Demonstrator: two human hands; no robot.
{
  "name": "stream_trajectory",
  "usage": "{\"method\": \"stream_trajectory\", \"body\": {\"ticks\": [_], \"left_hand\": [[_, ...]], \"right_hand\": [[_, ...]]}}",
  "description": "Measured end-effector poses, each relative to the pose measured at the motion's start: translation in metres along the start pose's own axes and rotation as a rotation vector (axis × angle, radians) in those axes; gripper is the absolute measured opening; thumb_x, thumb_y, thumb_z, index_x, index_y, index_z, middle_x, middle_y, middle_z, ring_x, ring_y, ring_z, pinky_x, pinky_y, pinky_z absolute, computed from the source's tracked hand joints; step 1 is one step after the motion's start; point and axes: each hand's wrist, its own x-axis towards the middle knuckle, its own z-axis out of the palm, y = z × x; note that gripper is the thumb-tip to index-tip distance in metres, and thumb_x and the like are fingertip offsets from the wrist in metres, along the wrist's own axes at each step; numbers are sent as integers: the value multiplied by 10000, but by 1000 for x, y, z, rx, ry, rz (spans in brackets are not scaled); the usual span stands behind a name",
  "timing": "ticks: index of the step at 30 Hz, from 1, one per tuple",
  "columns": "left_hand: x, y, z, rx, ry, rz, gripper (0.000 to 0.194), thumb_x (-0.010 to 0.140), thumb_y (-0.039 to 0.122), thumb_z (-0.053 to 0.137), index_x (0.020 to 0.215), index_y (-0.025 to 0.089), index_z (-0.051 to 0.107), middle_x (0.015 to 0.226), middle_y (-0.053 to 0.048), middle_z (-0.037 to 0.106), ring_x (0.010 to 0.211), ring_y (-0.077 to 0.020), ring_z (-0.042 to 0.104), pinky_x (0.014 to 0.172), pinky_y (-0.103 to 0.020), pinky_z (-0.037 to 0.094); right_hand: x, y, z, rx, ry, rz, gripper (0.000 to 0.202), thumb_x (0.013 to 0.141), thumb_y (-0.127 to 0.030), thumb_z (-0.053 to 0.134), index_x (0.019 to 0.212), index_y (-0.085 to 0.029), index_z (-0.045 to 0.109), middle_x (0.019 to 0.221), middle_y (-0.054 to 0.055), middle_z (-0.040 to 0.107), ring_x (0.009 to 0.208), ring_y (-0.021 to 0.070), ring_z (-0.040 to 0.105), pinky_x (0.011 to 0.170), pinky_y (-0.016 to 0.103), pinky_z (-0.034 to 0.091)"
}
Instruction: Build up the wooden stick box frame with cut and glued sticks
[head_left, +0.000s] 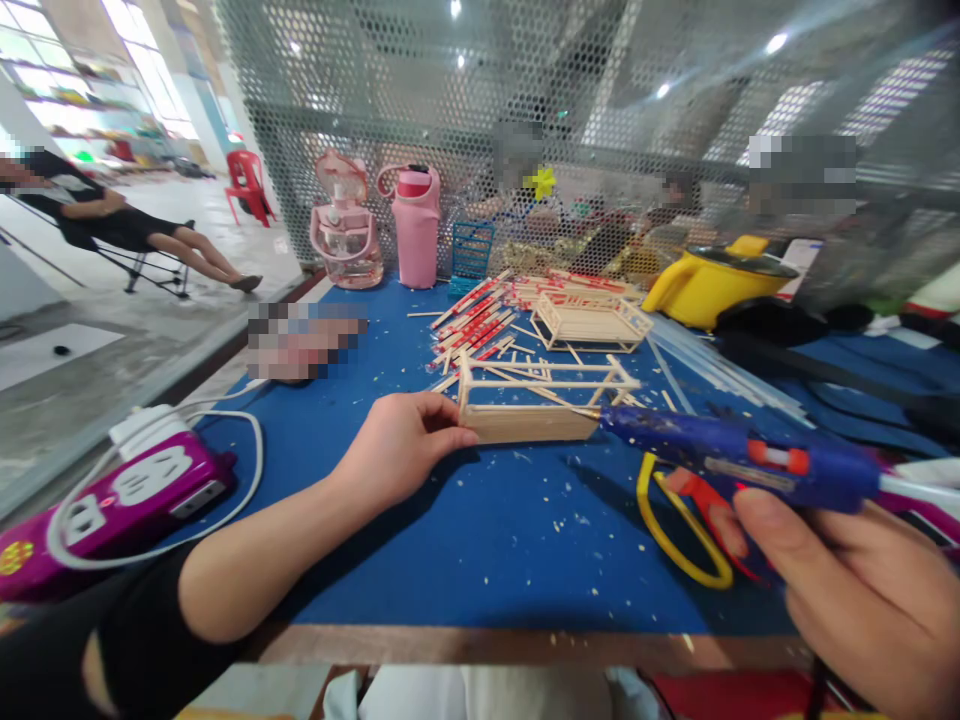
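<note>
My left hand (pixel 405 440) pinches the left end of a small model frame made of wooden sticks (pixel 536 425), which lies on its side on the blue tabletop. In my right hand (pixel 847 570) is a blue hot glue gun (pixel 690 440) with a red switch and red trigger. Its nozzle reaches the right part of the stick frame, seemingly touching a stick there. Just behind stands a second stick-built piece, tray-shaped with low railings (pixel 589 325). Loose sticks and red-banded stick bundles (pixel 476 325) are spread beside it.
A purple power strip (pixel 180 480) with a white cable sits at left. Two pink bottles (pixel 416 225) stand by the perforated metal screen (pixel 420 80). At right are a yellow pot (pixel 686 290), clear glue sticks (pixel 727 365) and a yellow loop (pixel 645 490). A person reclines (pixel 142 220) far left.
</note>
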Motion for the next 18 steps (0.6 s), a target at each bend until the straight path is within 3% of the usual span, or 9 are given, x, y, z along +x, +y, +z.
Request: {"method": "stream_trajectory", "body": {"ticks": [2, 4, 7, 11, 16, 18], "left_hand": [[1, -1, -1, 6, -9, -9, 182, 707, 371, 681, 709, 189, 693, 645, 22, 671, 606, -144, 560, 596, -255, 403], [1, -1, -2, 31, -14, -13, 188, 706, 383, 680, 706, 196, 699, 646, 20, 678, 615, -152, 570, 606, -258, 406], [1, -2, -2, 78, -10, -19, 218, 701, 421, 678, 718, 206, 712, 655, 12, 694, 631, -168, 587, 626, -266, 418], [1, -2, -4, 94, -12, -25, 247, 698, 451, 667, 746, 215, 725, 695, 1, 719, 660, -185, 610, 656, -281, 437], [8, -7, -12, 75, 24, -34, 263, 683, 432, 658, 801, 214, 745, 757, -18, 746, 702, -221, 639, 667, -301, 456], [12, -10, -16, 73, 31, -17, 284, 680, 439, 658, 815, 207, 750, 767, -30, 748, 718, -233, 642, 665, -306, 457]], "right_hand": [[2, 7, -5, -6, -25, 37, 335, 883, -453, 464, 807, -259, 727, 654, 51, 695, 623, 255, 664, 787, 391, 553], [5, 11, -9, -21, -62, 40, 380, 880, -462, 461, 649, -252, 678, 567, 48, 654, 538, 231, 629, 722, 371, 554], [6, 12, -9, -32, -23, 12, 452, 868, -487, 458, 490, -256, 552, 476, 34, 582, 454, 206, 561, 619, 358, 538], [2, 15, -8, 15, 14, 16, 460, 852, -514, 465, 487, -243, 533, 484, 22, 566, 453, 190, 521, 552, 336, 498], [-4, 27, -14, 318, -110, 215, 466, 869, -532, 447, 542, -215, 546, 529, 12, 584, 493, 170, 540, 497, 285, 451], [-3, 34, -19, 361, -13, 261, 453, 865, -527, 458, 552, -214, 553, 532, 12, 589, 506, 176, 558, 516, 290, 464]]}}
